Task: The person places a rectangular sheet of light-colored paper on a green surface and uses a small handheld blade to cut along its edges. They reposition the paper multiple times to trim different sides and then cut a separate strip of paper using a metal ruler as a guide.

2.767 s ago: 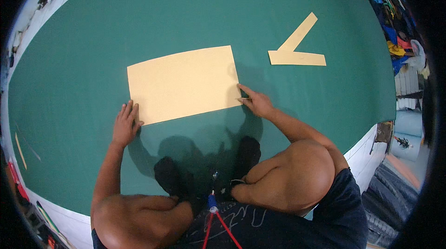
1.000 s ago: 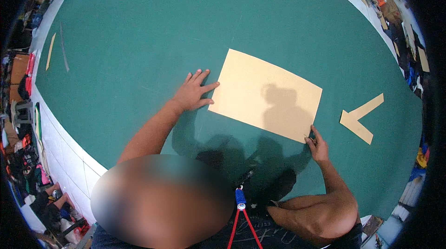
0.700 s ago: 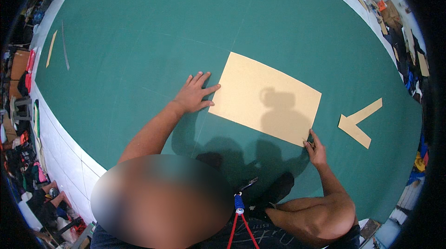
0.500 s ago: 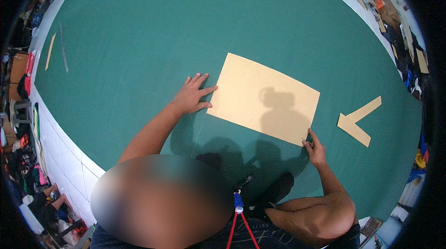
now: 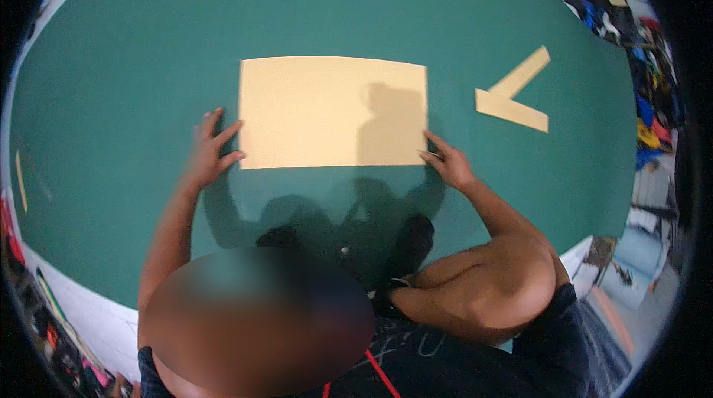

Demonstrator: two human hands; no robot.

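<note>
From where I'm standing, the big green cloth [image 5: 334, 8] fills most of the frame, with a muddle of coloured odds and ends [image 5: 648, 127] beyond its edge at the right. The pale yellow sheet [image 5: 304, 112] lies flat mid-frame, near side almost level; I'd judge the placing about done, with only small adjusting left. Nothing lies on it to get in the way, though a shadow darkens its right part. Two yellow strips [image 5: 514, 110] lie apart at the upper right, making a sideways V, not yet joined to the sheet. The left hand [image 5: 213, 143], fingers spread wide, touches the sheet's left edge; the right hand [image 5: 442, 157] keeps thumb and forefinger slightly apart at the right edge, and I can't tell whether it pinches anything. A thin pale sliver [image 5: 21, 181] lies far left.
</note>
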